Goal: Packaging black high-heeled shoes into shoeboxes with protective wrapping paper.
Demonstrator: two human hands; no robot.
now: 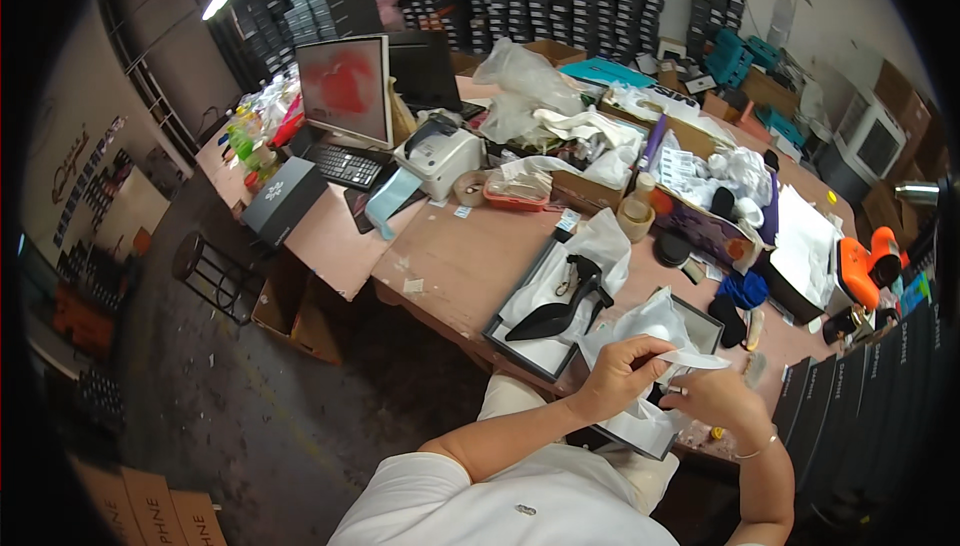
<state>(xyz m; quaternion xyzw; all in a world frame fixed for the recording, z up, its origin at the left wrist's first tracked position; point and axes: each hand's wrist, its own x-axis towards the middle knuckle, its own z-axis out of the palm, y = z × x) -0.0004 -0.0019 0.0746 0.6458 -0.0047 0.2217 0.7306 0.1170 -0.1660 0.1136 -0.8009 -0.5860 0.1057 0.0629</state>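
My left hand (622, 378) pinches the edge of a sheet of white tissue paper (695, 359) between thumb and fingers. Close beside it, my right hand (722, 401) is bent over with curled fingers; what they hold is hidden. Both hands are above a grey shoe box (704, 324) lined with white tissue, and something black shows partly under the right fingers. Left of it, a second open box part (494, 332) carries more tissue and a black high-heeled shoe (548, 320) with a strap.
Round the work spot are a tape roll (635, 218), a blue cloth (742, 289), a box of crumpled paper (712, 229) and an orange bottle-like object (857, 271). A monitor (345, 89) and a printer (440, 161) stand farther left. Dark stacked boxes (850, 376) border the right side.
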